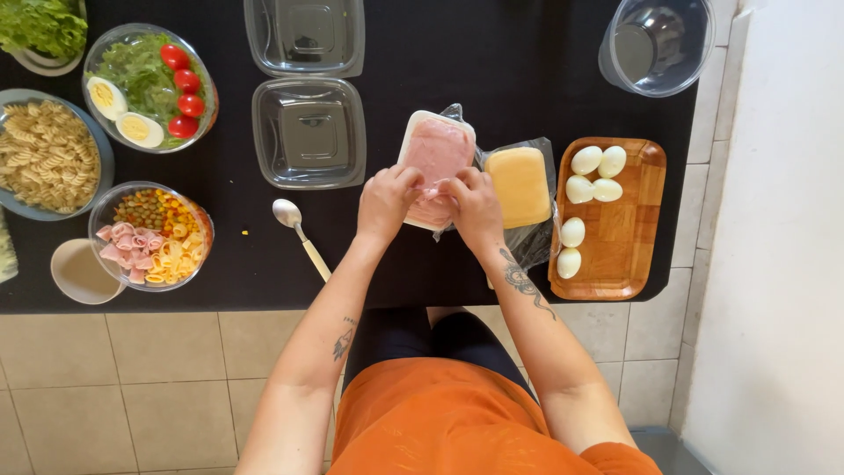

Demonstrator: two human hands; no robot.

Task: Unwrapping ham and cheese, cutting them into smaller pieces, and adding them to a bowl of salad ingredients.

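Pink sliced ham [437, 149] lies in a white tray [413, 132] on the black counter [492, 53], and both hands meet at the tray's near end: the left hand [387, 200] and the right hand [476, 207] have their fingers pinched together on the near edge of the slices or the clear wrap over them; which of the two they grasp cannot be told, since the fingertips cover the spot. The tray's long axis runs away from the grip and leans slightly to the right, so nearly all of the ham lies beyond the fingers and only its near end sits under them. Neither hand is clearly the nearer; they close on the same edge from either side, almost touching each other. Just to the right of the grip sits a yellow cheese block [520, 185] on crumpled clear plastic, and further right a wooden tray [629, 255] carries six peeled boiled eggs [596, 174]. To the left of the grip a spoon [294, 224] lies with its bowl away from the person, and beyond and to the left of the grip stand two empty clear containers [308, 132]. Well to the left are a bowl with ham rolls, cheese strips and mixed vegetables [151, 233], a bowl of spiral pasta [48, 154], and a salad bowl with lettuce, cherry tomatoes and halved egg [148, 88]. Far beyond and to the right stands an empty clear tub [655, 44].
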